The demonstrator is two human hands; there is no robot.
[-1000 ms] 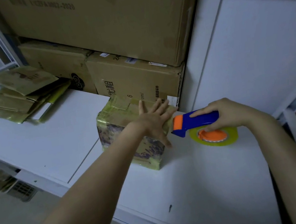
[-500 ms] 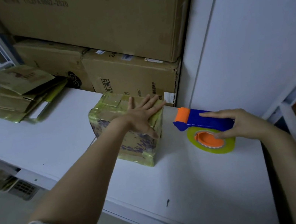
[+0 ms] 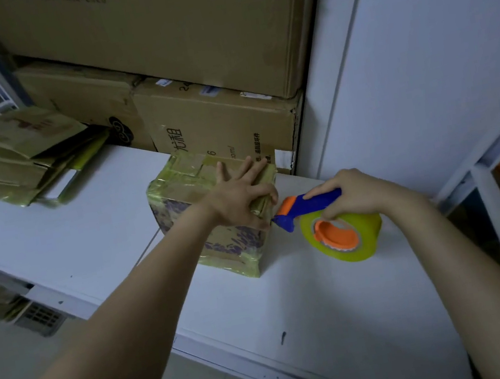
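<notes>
White table (image 3: 93, 243) beneath stacked cartons (image 3: 219, 128), taped box (image 3: 185, 206) near back corner, left hand (image 3: 237, 198) flat on top, fingers splayed (thumb over right edge), right hand (image 3: 363, 191) clamped round tape dispenser (image 3: 321, 214), nose touching box.

tape dispenser (image 3: 308, 204) blue with orange tip and orange core; tape roll (image 3: 362, 237) yellowish-green; small box (image 3: 215, 224) tan with purple print under yellowish tape; table (image 3: 325, 302) white

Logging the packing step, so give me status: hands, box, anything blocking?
Left hand pressing flat on taped box. Right hand grips tape dispenser, nose at the box's upper right edge. Stacked cartons close behind, nothing between dispenser and box.
</notes>
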